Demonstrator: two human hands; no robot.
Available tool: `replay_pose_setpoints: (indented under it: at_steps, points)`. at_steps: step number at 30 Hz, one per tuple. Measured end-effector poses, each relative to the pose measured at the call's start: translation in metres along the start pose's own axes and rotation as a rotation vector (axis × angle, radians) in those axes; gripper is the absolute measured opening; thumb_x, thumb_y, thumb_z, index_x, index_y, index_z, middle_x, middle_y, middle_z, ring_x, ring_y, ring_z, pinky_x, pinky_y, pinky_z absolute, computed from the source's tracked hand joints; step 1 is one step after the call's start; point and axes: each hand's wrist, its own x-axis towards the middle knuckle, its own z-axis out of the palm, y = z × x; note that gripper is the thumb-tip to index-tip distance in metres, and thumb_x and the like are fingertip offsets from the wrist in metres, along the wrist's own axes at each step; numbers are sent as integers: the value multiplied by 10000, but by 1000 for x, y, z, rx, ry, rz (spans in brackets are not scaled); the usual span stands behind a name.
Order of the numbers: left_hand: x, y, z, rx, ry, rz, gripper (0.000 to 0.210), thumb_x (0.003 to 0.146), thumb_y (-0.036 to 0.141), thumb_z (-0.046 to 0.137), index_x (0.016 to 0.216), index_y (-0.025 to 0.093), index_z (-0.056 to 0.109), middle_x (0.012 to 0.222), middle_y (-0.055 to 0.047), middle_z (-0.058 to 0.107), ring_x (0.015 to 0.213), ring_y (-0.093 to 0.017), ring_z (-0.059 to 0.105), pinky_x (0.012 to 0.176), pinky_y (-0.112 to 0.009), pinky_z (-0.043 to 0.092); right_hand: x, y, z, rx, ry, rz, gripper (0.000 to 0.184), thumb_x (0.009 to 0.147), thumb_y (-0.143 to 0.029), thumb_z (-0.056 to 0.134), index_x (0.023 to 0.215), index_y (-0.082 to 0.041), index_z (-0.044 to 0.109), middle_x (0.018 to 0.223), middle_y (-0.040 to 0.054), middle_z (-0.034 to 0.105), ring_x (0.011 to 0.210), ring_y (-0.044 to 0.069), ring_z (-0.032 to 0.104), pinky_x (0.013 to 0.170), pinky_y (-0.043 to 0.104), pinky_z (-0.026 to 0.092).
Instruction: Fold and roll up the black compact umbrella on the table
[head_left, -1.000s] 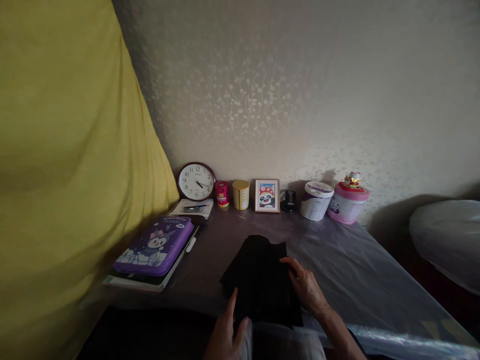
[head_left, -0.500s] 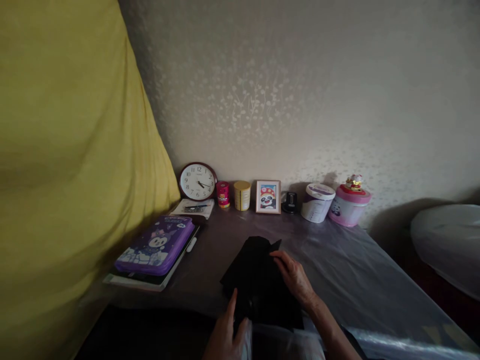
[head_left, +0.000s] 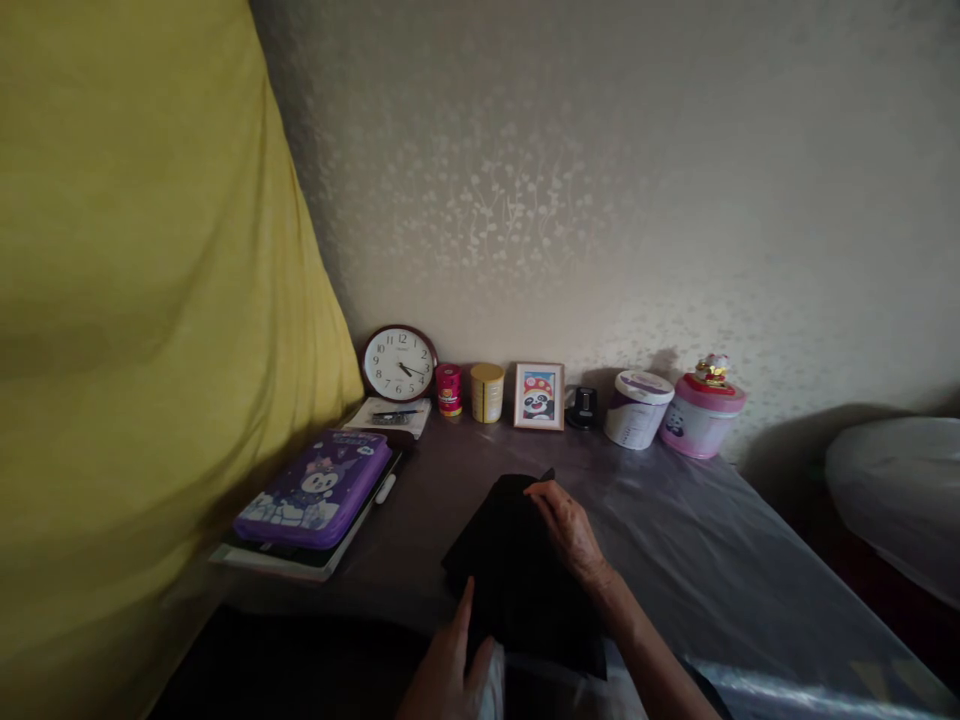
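A folded piece of black cloth point(head_left: 499, 560) lies on the table in front of me. My right hand point(head_left: 571, 530) is closed at its far right edge, thumb and fingertips pinching a corner that sticks up past them. On the near left side rests my left hand point(head_left: 448, 655), index finger stretched along the cloth and thumb held apart from it; its other fingers are hidden. Clear plastic point(head_left: 555, 685), perhaps a bag, shows under the cloth's near edge and beside my left thumb. Dark shade makes the cloth's folds hard to read.
A purple pencil case point(head_left: 319, 490) lies on books at the left, beside a yellow curtain point(head_left: 150, 300). Along the wall stand a clock point(head_left: 400, 362), a pink can point(head_left: 449, 390), a yellow can point(head_left: 487, 393), a picture frame point(head_left: 539, 397) and two tubs, one white point(head_left: 637, 410), one pink point(head_left: 701, 420).
My right hand has moved slightly left and inward over the cloth, taking the pinched corner with it. My left hand stays nearly where it was.
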Motion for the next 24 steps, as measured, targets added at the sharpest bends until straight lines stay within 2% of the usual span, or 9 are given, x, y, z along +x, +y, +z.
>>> replay_pose_setpoints:
  at_steps: [7, 12, 19, 24]
  points:
    - [0, 2, -1, 140, 0, 40, 680, 858, 278, 353, 1417, -48, 145, 1454, -220, 320, 1315, -240, 405, 1088, -401, 321, 14, -7, 22, -16, -71, -37, 242, 964, -248, 342, 935, -225, 581, 913, 49, 645, 863, 162, 640, 788, 287, 517]
    - [0, 2, -1, 129, 13, 34, 686, 855, 287, 372, 1424, -23, 147, 1461, -201, 309, 1313, -232, 407, 1083, -389, 329, 16, -5, 31, -82, -116, -17, 249, 969, -251, 340, 936, -224, 585, 914, 44, 640, 837, 154, 641, 780, 272, 513]
    - [-2, 12, -6, 126, -18, 50, 693, 851, 266, 368, 1425, -35, 123, 1473, -207, 271, 1333, -217, 373, 1092, -377, 314, 15, -2, 34, -85, -125, 2, 257, 975, -267, 332, 942, -227, 584, 921, 43, 635, 840, 157, 640, 780, 268, 508]
    - [-4, 15, -7, 73, -12, 79, 691, 860, 233, 368, 1449, 33, 67, 1466, -177, 325, 1327, -207, 384, 1081, -365, 337, 12, -4, 33, -75, -116, 3, 240, 971, -268, 343, 940, -218, 576, 929, 52, 639, 848, 167, 641, 770, 275, 508]
